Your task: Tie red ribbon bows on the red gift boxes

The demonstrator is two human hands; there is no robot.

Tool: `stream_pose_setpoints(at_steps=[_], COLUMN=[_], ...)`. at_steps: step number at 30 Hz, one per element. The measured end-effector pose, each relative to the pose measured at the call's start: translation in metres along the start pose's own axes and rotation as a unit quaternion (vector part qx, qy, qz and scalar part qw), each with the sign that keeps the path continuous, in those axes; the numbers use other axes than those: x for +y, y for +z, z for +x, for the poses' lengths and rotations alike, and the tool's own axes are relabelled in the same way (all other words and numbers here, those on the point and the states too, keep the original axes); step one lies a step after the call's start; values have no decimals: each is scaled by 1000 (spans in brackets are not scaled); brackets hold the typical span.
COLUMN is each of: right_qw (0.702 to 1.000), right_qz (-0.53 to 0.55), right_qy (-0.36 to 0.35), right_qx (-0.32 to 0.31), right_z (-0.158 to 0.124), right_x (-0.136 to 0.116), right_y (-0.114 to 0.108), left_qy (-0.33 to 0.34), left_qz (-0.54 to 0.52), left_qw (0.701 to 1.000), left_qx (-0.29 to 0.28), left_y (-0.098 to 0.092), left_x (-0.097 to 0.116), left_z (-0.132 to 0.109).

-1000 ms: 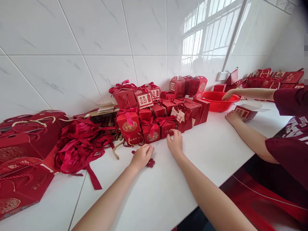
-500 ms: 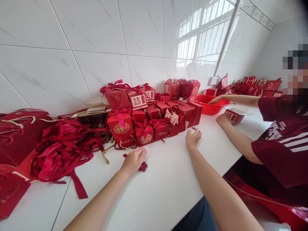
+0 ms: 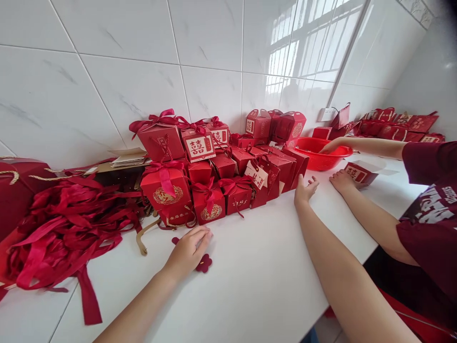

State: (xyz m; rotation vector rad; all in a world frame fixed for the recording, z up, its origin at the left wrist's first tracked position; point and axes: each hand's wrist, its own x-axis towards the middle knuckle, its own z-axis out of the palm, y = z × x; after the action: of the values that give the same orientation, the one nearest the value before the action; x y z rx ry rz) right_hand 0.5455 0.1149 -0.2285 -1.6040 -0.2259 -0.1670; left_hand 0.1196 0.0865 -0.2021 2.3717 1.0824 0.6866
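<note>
My left hand (image 3: pixel 187 250) lies palm down on the white counter (image 3: pixel 257 281), fingers loosely together, over small dark red flower-shaped cutouts (image 3: pixel 203 263). My right hand (image 3: pixel 305 189) reaches out to the right with fingers spread, holding nothing, close to the right end of a pile of red gift boxes (image 3: pixel 214 166) tied with ribbon. A white tag (image 3: pixel 256 175) hangs from one box.
A heap of red ribbons (image 3: pixel 67 228) lies at the left. A co-worker in a dark red shirt has one hand in a red plastic basin (image 3: pixel 321 152) and the other hand (image 3: pixel 339 180) by an open red box (image 3: pixel 362 172). More red bags (image 3: pixel 400 125) line the far right.
My right hand has left the front boxes and moved right and away along the counter, fingers spreading. My left hand has stayed on the flower cutouts. The view has shifted right.
</note>
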Motion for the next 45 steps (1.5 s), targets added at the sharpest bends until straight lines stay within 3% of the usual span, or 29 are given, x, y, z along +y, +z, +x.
stream_pose_setpoints(at_steps=[8,15,19,29,37,45], right_qw=[1000,999,997,989,990,993], right_qz=[28,20,3,-15,-25,-27], right_qy=[6,-14,-49,-147,-141,-114], right_qx=[-12,44,54,-5,0,0], right_z=[13,9,-3,-46,-55,-54], right_x=[6,4,1,-7,-10,-7], right_y=[10,2,-6,-23,-39,-38], left_qy=[-9,-1,10,20,16,0], left_qz=[-7,-19,-28,-38,-47,-57], left_qw=[1000,1000,1000,999,999,998], left_qx=[-20,-2,0,1,-9,-10], left_y=[-1,-2,-2,-3,-3,-2], left_x=[5,4,4,4,4,3], left_z=[2,4,3,2,0,0])
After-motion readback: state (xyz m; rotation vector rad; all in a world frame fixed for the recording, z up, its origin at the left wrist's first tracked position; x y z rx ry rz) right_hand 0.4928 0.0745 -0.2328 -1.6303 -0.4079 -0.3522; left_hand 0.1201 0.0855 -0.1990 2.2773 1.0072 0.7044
